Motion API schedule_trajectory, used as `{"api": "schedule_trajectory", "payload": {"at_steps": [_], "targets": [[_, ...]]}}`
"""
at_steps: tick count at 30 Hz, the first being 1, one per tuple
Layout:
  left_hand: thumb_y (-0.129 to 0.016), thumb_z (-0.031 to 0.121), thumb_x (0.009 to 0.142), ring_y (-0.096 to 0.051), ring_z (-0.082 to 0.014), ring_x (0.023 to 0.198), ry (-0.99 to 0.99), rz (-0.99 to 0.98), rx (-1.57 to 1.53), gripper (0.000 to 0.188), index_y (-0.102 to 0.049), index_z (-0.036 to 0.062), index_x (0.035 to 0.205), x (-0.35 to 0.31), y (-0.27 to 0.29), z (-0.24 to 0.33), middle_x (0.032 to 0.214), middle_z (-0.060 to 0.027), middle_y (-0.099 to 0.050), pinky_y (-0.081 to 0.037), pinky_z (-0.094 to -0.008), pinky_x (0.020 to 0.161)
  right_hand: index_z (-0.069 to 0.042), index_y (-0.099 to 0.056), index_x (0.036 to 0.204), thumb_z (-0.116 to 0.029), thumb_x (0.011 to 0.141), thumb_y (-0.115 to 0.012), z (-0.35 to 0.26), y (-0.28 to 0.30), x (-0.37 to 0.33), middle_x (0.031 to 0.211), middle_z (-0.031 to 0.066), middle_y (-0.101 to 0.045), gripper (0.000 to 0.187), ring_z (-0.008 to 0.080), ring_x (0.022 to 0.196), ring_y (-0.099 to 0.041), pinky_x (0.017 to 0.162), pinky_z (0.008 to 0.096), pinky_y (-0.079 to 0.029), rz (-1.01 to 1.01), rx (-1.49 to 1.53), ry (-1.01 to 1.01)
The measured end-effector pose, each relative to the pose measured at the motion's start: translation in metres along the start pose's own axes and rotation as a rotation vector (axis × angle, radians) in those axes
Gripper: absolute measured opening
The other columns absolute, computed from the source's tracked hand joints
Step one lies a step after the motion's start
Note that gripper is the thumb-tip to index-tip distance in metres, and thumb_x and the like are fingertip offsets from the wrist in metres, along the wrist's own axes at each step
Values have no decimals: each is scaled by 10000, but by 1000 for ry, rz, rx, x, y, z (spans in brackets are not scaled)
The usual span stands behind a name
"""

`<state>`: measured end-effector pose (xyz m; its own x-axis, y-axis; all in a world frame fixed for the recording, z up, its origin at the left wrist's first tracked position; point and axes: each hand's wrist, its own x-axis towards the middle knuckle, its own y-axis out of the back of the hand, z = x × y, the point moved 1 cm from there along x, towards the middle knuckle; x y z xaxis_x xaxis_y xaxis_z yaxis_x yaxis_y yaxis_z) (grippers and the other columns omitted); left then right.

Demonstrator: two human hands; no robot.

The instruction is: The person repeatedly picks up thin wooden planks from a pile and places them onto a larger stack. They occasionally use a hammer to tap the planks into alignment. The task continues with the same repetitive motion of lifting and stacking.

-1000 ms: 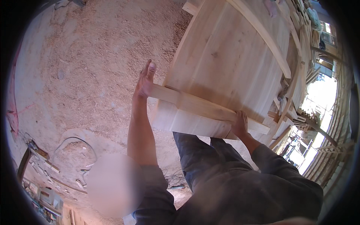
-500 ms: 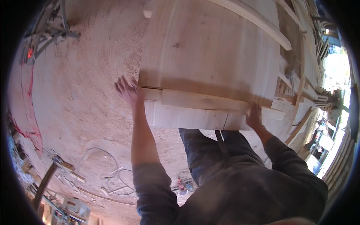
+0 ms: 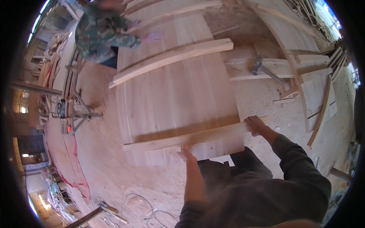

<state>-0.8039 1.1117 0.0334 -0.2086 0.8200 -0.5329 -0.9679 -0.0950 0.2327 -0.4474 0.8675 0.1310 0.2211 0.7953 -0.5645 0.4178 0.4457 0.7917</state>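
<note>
A long pale wooden batten (image 3: pixel 167 141) lies crosswise over the near end of a wide wooden panel (image 3: pixel 182 95), slightly tilted in the view. My right hand (image 3: pixel 255 125) is closed around the batten near its right end, just past the panel's right edge. At the batten's near edge, around its middle, my left hand (image 3: pixel 187 153) grips it from below; some of its fingers are hidden. Farther up the panel, a second batten (image 3: pixel 171 60) lies across it.
A person in a camouflage jacket (image 3: pixel 97 34) stands at the panel's far left, one hand over it. A hammer (image 3: pixel 266 70) rests on a plank to the right, near another long panel (image 3: pixel 289 30). A metal stand (image 3: pixel 80 100) and a cable (image 3: pixel 142 197) are on the left.
My left hand has gone from spread open at the batten's left end to gripping near its middle. My right hand stays near the right end. The view has shifted, bringing the other person in.
</note>
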Motion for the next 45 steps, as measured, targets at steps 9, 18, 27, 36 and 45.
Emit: {"api": "schedule_trajectory", "payload": {"at_steps": [9,18,27,36,45], "targets": [[-714,217,849,-610,-227,907,489,-122,-150,390,-601,30,1172,-93,-94,22,1056,-97,-631,-458,-341,668,-60,-555,1191,-176,565,-807,49,-12,-30,1138,169,-598,685,340,1113,-571,976,429,-439,58,106,36],[-806,317,778,-594,-272,1080,426,68,-237,600,-583,-40,1206,-121,-150,13,1216,-146,-615,-521,-402,885,-20,-560,1157,-92,587,-684,129,-26,-67,1129,187,-604,587,354,1129,-557,1006,449,-401,98,65,-17],[-842,382,721,-628,-298,1027,471,220,-92,699,-552,-44,1193,-178,-208,-53,1235,-163,-617,-534,-414,866,-24,-564,1107,-80,594,-680,243,-24,-128,1096,208,-608,529,380,1117,-553,983,480,-417,22,57,-56],[-825,359,731,-646,-305,1008,506,100,-113,715,-569,-117,1199,-298,-276,-55,1181,-177,-651,-536,-412,861,-32,-642,997,-87,583,-702,311,-37,-172,955,191,-645,422,375,975,-620,887,452,-474,212,75,-7],[-845,228,696,-652,-274,915,523,116,-225,577,-636,-108,1115,-375,-328,-99,1080,-164,-675,-534,-390,799,-27,-561,1086,-81,586,-694,402,-27,-236,1092,193,-594,520,365,1105,-541,1018,452,-385,1,87,-130]]}}
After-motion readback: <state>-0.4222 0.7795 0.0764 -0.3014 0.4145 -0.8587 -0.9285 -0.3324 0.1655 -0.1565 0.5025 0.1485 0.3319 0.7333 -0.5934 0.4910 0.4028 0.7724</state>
